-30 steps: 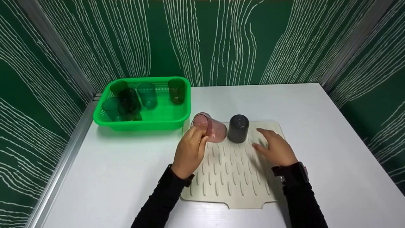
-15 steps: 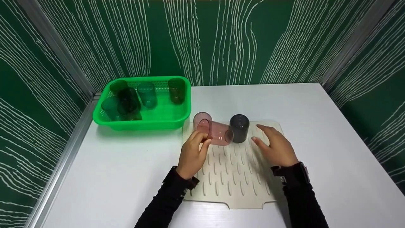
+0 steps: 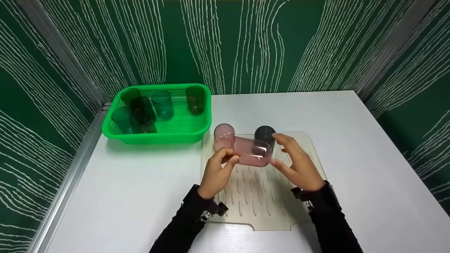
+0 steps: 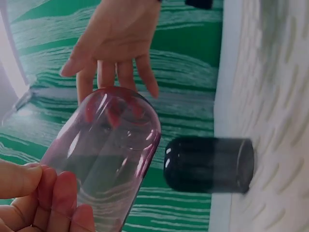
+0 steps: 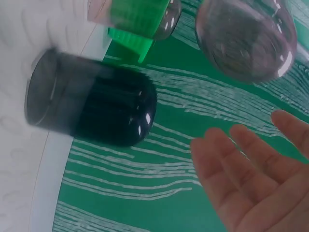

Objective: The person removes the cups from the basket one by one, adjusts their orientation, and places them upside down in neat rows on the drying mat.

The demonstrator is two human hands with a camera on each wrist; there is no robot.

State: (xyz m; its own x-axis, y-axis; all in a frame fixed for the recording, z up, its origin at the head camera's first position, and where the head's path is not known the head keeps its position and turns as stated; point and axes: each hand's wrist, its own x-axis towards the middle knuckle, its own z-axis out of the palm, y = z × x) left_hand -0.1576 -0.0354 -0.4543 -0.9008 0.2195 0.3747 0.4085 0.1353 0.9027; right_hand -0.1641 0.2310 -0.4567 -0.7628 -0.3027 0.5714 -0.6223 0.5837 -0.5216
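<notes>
My left hand pinches a clear pink cup by its rim, the cup lying on its side in the air with its base toward the right. In the left wrist view the fingertips reach inside the mouth of the cup. My right hand is spread beside the cup's base, apart from it in the right wrist view. A dark grey cup stands upside down on the beige ridged mat. Another pink cup also stands upside down there, at the mat's back left, partly hidden by the held one.
A green plastic basket stands at the back left of the white table. Several dark and teal cups lie or stand in it. Green walls with white lines enclose the table at the back and sides.
My left hand has carried the pink cup to the right, away from the standing pink one, and levelled it. My right hand has come left toward the cup's base.
</notes>
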